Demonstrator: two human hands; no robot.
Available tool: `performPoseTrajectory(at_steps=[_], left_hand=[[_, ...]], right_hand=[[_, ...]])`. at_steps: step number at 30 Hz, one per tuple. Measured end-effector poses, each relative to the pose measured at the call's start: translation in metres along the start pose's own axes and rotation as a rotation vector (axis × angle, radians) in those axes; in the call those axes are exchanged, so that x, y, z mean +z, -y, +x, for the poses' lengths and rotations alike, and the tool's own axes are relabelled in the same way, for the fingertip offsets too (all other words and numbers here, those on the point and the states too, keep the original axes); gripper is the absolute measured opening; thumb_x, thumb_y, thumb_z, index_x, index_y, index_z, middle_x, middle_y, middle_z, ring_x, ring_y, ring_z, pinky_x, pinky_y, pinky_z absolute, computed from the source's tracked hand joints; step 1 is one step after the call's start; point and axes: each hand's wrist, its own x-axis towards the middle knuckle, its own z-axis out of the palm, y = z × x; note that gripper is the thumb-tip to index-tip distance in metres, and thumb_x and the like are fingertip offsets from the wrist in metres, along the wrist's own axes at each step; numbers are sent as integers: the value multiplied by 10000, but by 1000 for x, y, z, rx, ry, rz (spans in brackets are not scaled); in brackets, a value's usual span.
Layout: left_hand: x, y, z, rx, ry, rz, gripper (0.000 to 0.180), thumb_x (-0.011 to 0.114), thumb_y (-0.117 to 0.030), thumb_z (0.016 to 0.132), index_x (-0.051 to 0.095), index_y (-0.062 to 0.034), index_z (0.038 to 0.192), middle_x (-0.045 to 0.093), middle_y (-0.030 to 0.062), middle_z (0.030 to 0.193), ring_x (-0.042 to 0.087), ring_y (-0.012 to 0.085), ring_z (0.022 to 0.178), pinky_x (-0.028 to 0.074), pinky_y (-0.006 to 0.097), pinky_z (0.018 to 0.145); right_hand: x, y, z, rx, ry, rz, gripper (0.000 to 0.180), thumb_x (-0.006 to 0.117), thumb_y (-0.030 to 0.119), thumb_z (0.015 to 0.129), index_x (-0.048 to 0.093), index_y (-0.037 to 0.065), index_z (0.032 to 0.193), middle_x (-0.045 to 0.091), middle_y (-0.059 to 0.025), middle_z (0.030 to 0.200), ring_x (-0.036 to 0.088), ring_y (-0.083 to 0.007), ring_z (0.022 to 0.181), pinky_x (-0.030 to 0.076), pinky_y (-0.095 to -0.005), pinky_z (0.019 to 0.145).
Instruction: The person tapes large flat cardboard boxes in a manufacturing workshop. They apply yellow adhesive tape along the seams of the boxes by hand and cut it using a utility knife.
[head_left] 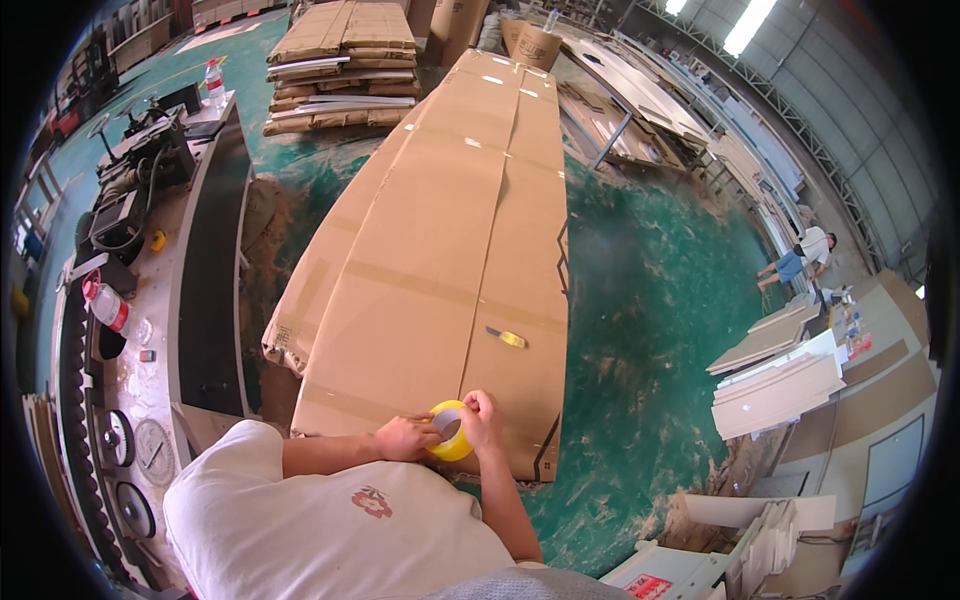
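Note:
A roll of yellow packing tape (462,446) is held between my two hands at the near end of a long cardboard package (420,260). My left hand (408,438) grips the roll's left side, fingers closed around its rim. On the upper right side, my right hand (481,420) pinches at the tape; whether a loose end is between the fingertips is too small to tell. A yellow utility knife (507,337) lies on the cardboard beyond my hands, slightly right of them, beside the package's lengthwise seam.
On the left stands a workbench with a machine (130,190), a dark panel (210,270) and plastic bottles (107,304). Flat cartons are stacked (340,75) behind. Green floor (640,330) runs along the right, with board piles (780,385) and another person (803,256) farther off.

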Motion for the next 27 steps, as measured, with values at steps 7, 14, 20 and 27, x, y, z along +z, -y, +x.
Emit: performPoseTrajectory(at_steps=[7, 14, 20, 27], left_hand=[[-1, -1, -3, -4, 13, -21, 345, 726, -373, 852, 622, -65, 967, 674, 80, 1012, 679, 273, 1005, 457, 470, 1110], [-7, -26, 8, -268, 118, -236, 447, 714, -370, 870, 525, -32, 1093, 676, 195, 942, 673, 379, 942, 545, 496, 892], [-14, -28, 1, -176, -15, -127, 348, 699, -323, 875, 553, -30, 993, 681, 188, 855, 679, 386, 931, 560, 486, 802], [-4, -26, -7, -122, -74, -47, 300, 703, -299, 860, 546, -49, 913, 683, 147, 807, 688, 356, 902, 573, 458, 739]], right_hand=[[6, -3, -8, -101, -140, -63, 126, 654, 135, 737, 602, 36, 795, 593, -81, 749, 579, -198, 672, 477, -357, 617], [2, 28, -10, -176, -59, -163, 132, 663, 127, 711, 602, 31, 779, 594, -114, 772, 598, -289, 738, 495, -390, 678], [5, 35, -12, -330, -110, -127, 114, 638, 75, 703, 588, 31, 796, 582, -110, 839, 578, -297, 738, 491, -398, 679], [8, 38, -19, -361, -131, -50, 135, 622, 35, 683, 583, 30, 813, 555, -91, 854, 564, -240, 730, 476, -347, 649]])
